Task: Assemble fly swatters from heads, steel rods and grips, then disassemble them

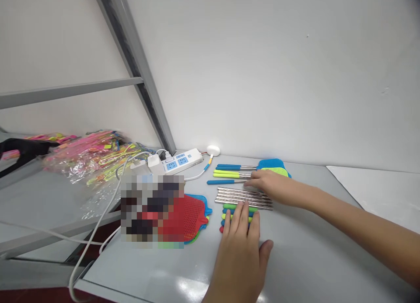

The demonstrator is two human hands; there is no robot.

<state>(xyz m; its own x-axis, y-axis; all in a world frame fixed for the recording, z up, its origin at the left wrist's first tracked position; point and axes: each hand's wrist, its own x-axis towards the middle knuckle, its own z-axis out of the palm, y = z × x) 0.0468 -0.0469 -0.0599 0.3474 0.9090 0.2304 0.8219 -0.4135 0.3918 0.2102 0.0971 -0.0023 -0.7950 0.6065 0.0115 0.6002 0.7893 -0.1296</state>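
My left hand (241,246) lies with fingers stretched out over a row of coloured handles (239,207), green, blue, yellow and red, partly hidden under it. Just beyond its fingertips, several bare metal rods (243,196) lie side by side. My right hand (272,185) reaches in from the right, its fingers around the metal shaft of a blue-handled fly swatter (220,182); the far end of that one is hidden by the hand. Behind it lie assembled fly swatters with yellow handles (226,173) and blue handles (229,167). Loose swatter heads, a red one (193,217) on top, are stacked left of my left hand.
A white power strip (183,160) with plugs and cables stands at the back left, near a small white round device (213,151). Plastic bags of colourful items (95,156) fill the shelf at left. A metal post (141,75) rises by the wall. White sheet (377,187) lies at right.
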